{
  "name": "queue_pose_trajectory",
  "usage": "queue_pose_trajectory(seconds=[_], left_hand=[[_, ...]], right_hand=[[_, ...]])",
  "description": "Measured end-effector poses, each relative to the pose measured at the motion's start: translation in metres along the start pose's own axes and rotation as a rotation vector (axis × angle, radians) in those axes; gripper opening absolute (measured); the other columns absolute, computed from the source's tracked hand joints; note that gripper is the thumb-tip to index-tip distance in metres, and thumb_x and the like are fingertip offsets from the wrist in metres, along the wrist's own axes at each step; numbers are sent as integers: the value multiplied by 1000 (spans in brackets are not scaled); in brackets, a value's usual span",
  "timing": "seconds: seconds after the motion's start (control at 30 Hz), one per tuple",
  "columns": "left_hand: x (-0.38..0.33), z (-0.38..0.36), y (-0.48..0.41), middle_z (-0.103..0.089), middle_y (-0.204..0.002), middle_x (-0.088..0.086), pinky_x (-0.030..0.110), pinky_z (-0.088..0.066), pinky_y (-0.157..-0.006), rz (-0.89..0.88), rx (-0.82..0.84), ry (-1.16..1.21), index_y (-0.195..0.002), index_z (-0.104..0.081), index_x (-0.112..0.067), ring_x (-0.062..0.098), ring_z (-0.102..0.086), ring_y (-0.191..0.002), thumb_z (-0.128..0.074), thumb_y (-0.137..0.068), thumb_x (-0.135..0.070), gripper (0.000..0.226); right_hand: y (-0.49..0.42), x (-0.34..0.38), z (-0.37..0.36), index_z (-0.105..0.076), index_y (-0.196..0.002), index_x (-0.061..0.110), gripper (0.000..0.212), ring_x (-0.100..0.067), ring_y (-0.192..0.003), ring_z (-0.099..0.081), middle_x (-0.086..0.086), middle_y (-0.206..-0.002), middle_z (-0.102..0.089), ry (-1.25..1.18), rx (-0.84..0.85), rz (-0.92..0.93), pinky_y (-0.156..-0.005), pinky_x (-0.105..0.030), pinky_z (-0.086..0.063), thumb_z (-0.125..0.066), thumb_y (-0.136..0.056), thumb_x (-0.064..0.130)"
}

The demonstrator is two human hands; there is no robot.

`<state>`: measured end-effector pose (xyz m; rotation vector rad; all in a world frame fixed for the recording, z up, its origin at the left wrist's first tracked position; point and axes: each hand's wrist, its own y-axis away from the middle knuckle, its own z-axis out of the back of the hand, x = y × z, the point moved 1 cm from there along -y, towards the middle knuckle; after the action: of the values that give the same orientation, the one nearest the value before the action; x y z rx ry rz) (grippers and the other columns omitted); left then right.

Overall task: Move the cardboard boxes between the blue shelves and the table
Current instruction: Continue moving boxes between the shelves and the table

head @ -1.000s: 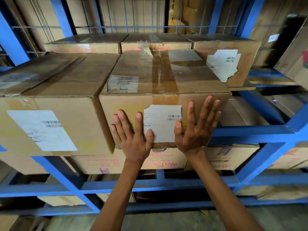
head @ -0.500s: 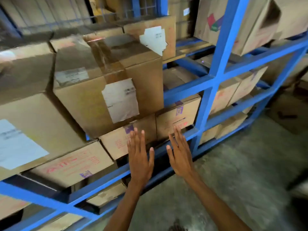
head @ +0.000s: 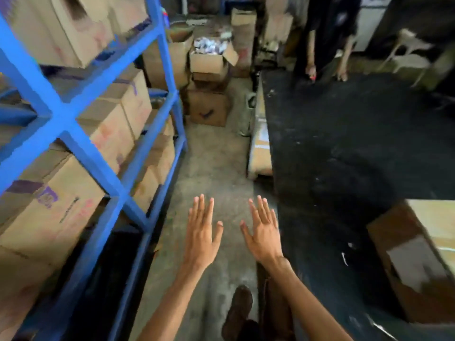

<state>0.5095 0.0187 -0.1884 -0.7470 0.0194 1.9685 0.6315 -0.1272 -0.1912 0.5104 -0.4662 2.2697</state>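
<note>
1. Cardboard boxes [head: 61,207] fill the blue shelves [head: 56,119] on the left, packed side by side on several levels behind the frame's slanted bars.
2. One more, a taped box [head: 418,262], sits on the dark counter [head: 357,143] at lower right, near the counter's front.
3. The left hand [head: 200,237] holds nothing. Its fingers are straight and close together, the thumb is spread, the back of the hand faces the camera, and the forearm stretches forward.
4. The right hand [head: 264,235] lies the same way, flat and empty with fingers pointing ahead, close by the counter's edge.
5. Both hands hover side by side with a gap between them, above the concrete floor [head: 214,163] of the aisle between shelves and counter, touching no box.
6. A brown shoe [head: 238,308] shows on the floor below the forearms.
7. At the aisle's far end boxes are stacked, and the open box [head: 211,57] on top shows pale contents.
8. Another person [head: 327,33] in dark clothes stands beyond the counter, with a white chair [head: 408,50] near them.
</note>
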Motion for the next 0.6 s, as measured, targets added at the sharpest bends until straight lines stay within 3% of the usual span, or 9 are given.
queue_pose_trajectory(seconds=[0.13,0.33,0.47,0.6], left_hand=[[-81,-62,-66,-19,-167,16,51,-20,-123,-220,131,73,-157,-31,-8,29,-11,-156,-42,-101,-35,63],[-216,-146,-134,-13,-169,11,47,-14,-126,-541,320,177,-160,-25,-13,22,-3,-158,-38,-103,-39,64],[-300,-184,-137,-6,-170,7,41,-3,-127,-742,470,205,-162,-17,-18,17,5,-157,-40,-102,-41,68],[-360,-223,-137,-1,-170,8,44,-3,-126,-924,578,195,-162,-13,-17,22,5,-157,-57,-93,-41,86]], right_hand=[[3,-72,63,-31,-159,13,73,-28,-157,-7,-12,-168,-17,87,-159,-225,-126,-50,-16,-30,-98,53],[28,-158,144,-26,-161,17,71,-25,-158,1,-9,-170,-11,185,-416,-539,-128,-46,-6,-42,-100,50],[69,-202,181,-22,-162,20,77,-26,-158,6,-11,-171,-7,265,-480,-790,-128,-49,0,-50,-98,52],[113,-238,203,-18,-163,21,90,-31,-158,8,-14,-171,-5,312,-489,-997,-125,-58,-2,-56,-90,58]])
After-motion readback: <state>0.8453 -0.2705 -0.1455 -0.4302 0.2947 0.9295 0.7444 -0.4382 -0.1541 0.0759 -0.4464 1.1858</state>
